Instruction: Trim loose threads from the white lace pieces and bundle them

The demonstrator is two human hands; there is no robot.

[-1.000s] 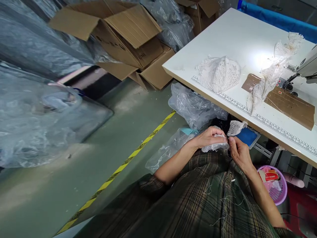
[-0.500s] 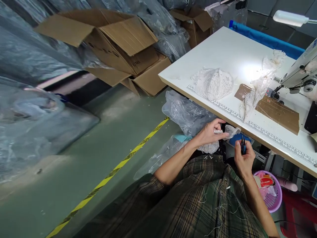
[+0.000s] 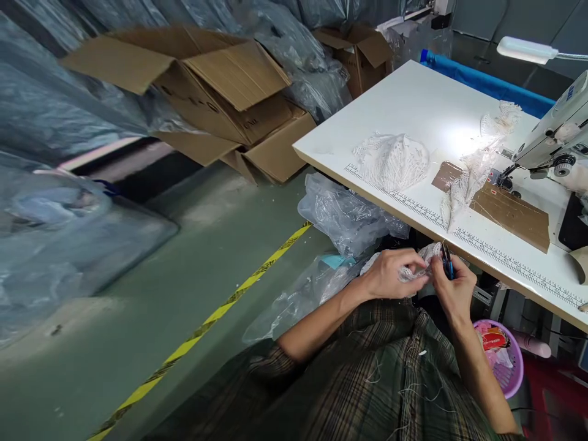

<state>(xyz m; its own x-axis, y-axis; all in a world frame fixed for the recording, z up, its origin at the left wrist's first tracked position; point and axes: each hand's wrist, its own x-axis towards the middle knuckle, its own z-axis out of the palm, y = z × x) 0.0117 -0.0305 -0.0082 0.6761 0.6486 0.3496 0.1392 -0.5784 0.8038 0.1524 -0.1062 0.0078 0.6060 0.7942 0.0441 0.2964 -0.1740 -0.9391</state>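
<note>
My left hand is closed on a small piece of white lace held over my lap, just below the table's front edge. My right hand grips small blue-handled thread snips, blades up against the lace. Both hands meet over my plaid clothing, which has loose threads on it. On the white sewing table lie a pile of white lace and a lace strip running to the sewing machine.
Open cardboard boxes and clear plastic bags stand left of the table. A yellow-black tape line crosses the green floor. A purple basket sits under the table at right. A lamp lights the tabletop.
My right hand, which held the snips apart from the lace half a second ago, has come back to it. Both hands are together again. The camera has tilted slightly up.
</note>
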